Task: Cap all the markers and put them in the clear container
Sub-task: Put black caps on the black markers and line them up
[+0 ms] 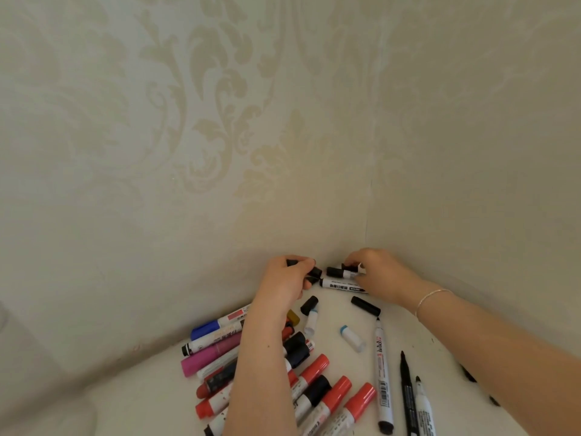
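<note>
My left hand [287, 278] grips a black cap [314, 273] at the far corner of the white table [132, 401]. My right hand [377, 272] pinches a black-and-white marker [341, 272] just right of it. A white marker with black print [341, 285] lies under both hands. A pile of red, pink, blue and black markers [314, 394] lies below my left forearm. Uncapped thin markers [382, 372] lie to the right. A loose black cap [365, 306] lies near my right wrist. No clear container shows.
Patterned wallpaper walls [220, 152] meet in a corner right behind my hands. A small white tube with a blue end [352, 338] and another white tube [311, 320] lie mid-table. Small dark bits [468, 374] lie under my right forearm.
</note>
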### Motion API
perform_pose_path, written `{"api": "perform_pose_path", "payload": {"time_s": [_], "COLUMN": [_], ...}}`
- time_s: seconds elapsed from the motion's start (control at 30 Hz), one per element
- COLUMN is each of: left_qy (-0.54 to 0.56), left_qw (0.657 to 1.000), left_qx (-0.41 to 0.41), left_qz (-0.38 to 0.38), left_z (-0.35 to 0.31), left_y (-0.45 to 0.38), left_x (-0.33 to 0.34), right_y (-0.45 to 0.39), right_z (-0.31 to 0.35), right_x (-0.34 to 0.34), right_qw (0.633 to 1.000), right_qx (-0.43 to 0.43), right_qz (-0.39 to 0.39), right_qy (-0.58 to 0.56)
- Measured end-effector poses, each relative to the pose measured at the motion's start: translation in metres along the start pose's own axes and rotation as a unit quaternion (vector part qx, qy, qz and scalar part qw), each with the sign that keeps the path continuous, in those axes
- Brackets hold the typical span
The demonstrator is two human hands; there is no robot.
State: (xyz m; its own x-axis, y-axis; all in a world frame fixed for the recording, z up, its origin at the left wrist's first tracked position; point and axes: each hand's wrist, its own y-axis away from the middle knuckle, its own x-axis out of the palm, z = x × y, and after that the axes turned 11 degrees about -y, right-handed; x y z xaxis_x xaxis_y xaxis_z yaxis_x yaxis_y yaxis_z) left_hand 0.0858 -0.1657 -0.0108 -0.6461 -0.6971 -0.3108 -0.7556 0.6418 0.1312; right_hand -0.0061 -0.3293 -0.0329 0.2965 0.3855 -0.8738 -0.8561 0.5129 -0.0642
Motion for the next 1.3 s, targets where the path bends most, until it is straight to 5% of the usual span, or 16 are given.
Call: {"api": "perform_pose_path", "payload": {"time_s": [0.17, 0.4, 0.73, 0.97, 1.17, 1.3], "left_qy": [-0.057, -0.159, -0.223, -0.216, -0.260, -0.345], "left_qw": [0.998, 0.985, 0.971, 0.973, 0.958, 0.928], "left_qx": [0.027, 0.063, 0.075, 0.064, 0.056, 0.063], "left_qz": [-0.020, 0.016, 0.039, 0.054, 0.103, 0.126], "left_z": [-0.003, -0.013, -0.016, -0.013, -0.005, 0.003], "left_y": [0.000, 0.007, 0.009, 0.007, 0.008, 0.007], "left_x": [0.004, 0.010, 0.012, 0.017, 0.021, 0.028], "right_y": [0.003, 0.041, 0.097, 0.097, 0.100, 0.089], "right_z": [0.015, 0.057, 0.056, 0.056, 0.061, 0.040], "right_x": [-0.023, -0.051, -0.040, -0.028, -0.030, -0.026], "right_qw": [0.999, 0.941, 0.851, 0.871, 0.917, 0.946], "right_qx": [0.023, 0.172, 0.295, 0.301, 0.201, 0.194], "right_qz": [-0.026, 0.276, 0.430, 0.387, 0.300, 0.190], "right_qy": [0.013, 0.097, 0.061, -0.030, 0.169, 0.178]}}
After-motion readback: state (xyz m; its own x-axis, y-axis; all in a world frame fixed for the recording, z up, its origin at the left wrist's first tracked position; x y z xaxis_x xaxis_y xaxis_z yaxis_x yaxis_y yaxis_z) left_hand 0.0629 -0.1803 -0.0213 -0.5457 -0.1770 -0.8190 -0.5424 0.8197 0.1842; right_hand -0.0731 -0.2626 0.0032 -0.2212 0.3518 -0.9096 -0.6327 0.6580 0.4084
